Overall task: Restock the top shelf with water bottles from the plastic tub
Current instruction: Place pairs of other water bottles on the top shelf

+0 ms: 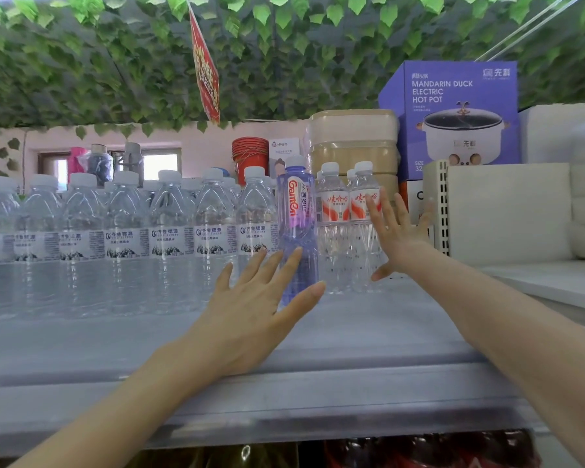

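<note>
Head view, only view available.

Placement, with reasons (judged):
- Top shelf (352, 332) carries the stock upright, caps up, labels facing the near edge, so a shopper can read them.
- Clear bottles (125, 231) fill the left and middle in tight rows, front to back, sides touching. Packing looks done there.
- Purple bottle (296, 224) stands just right of that block. It is taller and sits nearest the front edge, so it reads as the latest one set down.
- Red-label bottles (347, 211), a short group, stand just right of the purple one and a little farther back.
- White panel (507, 211) closes the bay at the right. A gap remains between it and the red-label group.

Hands:
- Left hand (250, 309): grip wide open, fingers straight and spread, holding nothing. Fingertips lie across the foot of the purple bottle, thumb at its right side. Contact cannot be confirmed. Likely nudging it into line.
- Right hand (395, 238): grip open, fingers spread, palm toward the right flank of the red-label group, holding nothing. Probably squaring or steadying them. Contact unclear.

Look of the stock: thin clear plastic, white caps, full. Purple bottle is tinted violet, with a vertical red logo.

Plastic tub: not in view. Hot pot box (453, 113) sits far right, behind.
</note>
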Motion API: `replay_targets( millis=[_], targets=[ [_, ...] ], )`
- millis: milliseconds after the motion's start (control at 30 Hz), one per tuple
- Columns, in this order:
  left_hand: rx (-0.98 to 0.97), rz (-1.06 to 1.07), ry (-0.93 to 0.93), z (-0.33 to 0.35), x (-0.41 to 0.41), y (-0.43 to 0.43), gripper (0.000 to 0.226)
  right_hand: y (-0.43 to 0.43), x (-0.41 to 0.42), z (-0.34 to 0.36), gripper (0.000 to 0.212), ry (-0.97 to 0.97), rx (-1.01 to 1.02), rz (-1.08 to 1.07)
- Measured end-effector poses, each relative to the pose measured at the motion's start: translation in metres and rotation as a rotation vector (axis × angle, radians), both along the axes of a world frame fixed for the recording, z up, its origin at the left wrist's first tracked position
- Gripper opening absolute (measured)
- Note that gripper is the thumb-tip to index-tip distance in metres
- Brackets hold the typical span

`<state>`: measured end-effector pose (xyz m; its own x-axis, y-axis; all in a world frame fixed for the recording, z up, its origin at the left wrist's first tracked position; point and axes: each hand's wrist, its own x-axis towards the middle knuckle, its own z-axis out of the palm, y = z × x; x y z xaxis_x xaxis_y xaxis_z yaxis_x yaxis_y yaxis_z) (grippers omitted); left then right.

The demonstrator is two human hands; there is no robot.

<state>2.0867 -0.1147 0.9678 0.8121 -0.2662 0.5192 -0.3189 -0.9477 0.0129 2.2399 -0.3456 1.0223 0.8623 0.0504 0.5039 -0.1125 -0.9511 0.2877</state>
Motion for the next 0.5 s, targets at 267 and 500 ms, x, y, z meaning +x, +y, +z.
replay_targets(
  millis=[267, 500],
  targets=[
    [0.003, 0.006, -0.014, -0.001, 0.002, 0.0, 0.095, -0.002, -0.007, -0.004, 0.135, -0.025, -0.005, 0.105],
    [0.055, 0.009, -0.194, 0.002, -0.01, -0.003, 0.084, 0.022, -0.056, -0.008, 0.108, -0.076, -0.004, 0.275]
  ],
)
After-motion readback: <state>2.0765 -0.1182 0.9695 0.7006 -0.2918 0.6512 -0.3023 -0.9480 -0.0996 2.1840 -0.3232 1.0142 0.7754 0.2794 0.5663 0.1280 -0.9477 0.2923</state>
